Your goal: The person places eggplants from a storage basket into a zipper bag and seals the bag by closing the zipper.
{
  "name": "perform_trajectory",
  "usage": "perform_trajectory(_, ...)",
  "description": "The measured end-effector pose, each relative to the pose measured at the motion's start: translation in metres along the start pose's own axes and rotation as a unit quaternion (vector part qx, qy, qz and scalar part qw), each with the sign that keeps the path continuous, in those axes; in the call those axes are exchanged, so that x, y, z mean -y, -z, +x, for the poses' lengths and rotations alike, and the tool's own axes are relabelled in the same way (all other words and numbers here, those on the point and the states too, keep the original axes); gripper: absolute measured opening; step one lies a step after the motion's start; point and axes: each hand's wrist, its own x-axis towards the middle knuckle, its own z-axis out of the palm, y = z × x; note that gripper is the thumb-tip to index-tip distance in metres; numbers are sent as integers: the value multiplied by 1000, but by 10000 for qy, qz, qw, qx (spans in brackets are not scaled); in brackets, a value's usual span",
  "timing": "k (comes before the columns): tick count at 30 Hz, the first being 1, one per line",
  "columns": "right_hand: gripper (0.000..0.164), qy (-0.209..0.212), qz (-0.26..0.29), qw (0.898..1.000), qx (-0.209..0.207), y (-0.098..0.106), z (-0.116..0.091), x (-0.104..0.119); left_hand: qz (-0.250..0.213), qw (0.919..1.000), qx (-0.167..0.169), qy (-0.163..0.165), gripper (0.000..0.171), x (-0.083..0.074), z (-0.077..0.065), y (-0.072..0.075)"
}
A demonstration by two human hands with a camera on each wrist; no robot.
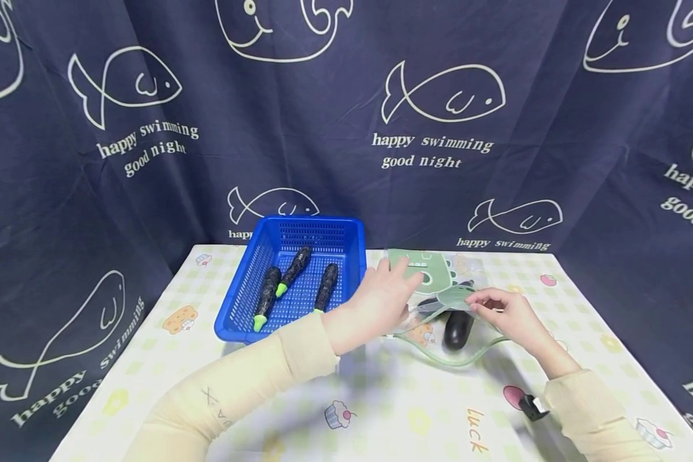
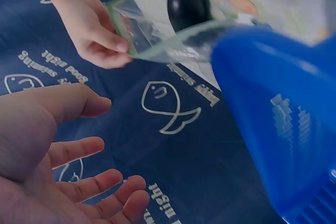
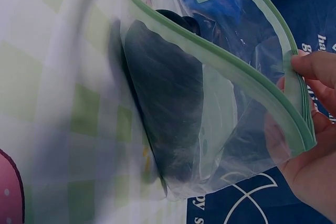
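Observation:
My right hand [image 1: 505, 314] pinches the green-rimmed edge of a clear zip bag [image 3: 231, 66] between thumb and fingers. The mouth of the bag gapes. Inside it lie glossy dark eggplants [image 1: 458, 328], partly covered by the bag's printed film; their number cannot be told. My left hand [image 2: 58, 150] has its fingers spread and holds nothing. In the head view it hovers between the blue basket [image 1: 355, 240] and the bag. Dark, bumpy, long vegetables [image 1: 267, 296] with bright green ends lie in the basket.
A checked tablecloth [image 1: 300, 410] with printed cakes and biscuits covers the table. Near my right sleeve is a small black object [image 1: 533, 407]. A dark blue curtain [image 1: 335, 128] with white fish stands behind the table's back edge.

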Motion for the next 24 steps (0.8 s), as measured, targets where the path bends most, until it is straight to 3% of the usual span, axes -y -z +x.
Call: perform_trajectory(24,11,45,-74,10000,7,-1,0,0,-439,9942,662,729,51,82,-3,-17)
